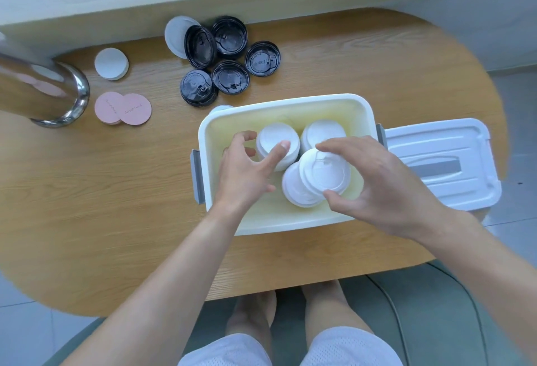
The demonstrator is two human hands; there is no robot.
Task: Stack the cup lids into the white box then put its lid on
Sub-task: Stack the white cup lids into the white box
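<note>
The white box (290,221) sits open on the wooden table, with three stacks of white cup lids inside. My right hand (383,185) grips a white lid (327,172) between thumb and fingers, tilted over the front stack (296,191). My left hand (247,168) reaches into the box, fingers spread, its index finger touching the back left stack (276,139). A third stack (322,133) stands at the back right. Several black cup lids (229,60) lie behind the box, with one white lid (175,34) beside them. The box's white lid (441,162) lies to its right.
A shiny metal cylinder (43,92) lies at the left edge. A white round coaster stack (111,64) and pink round coasters (123,108) lie left of the black lids. A pale wall ledge runs behind the table. My knees and a grey-green seat show below the table's front edge.
</note>
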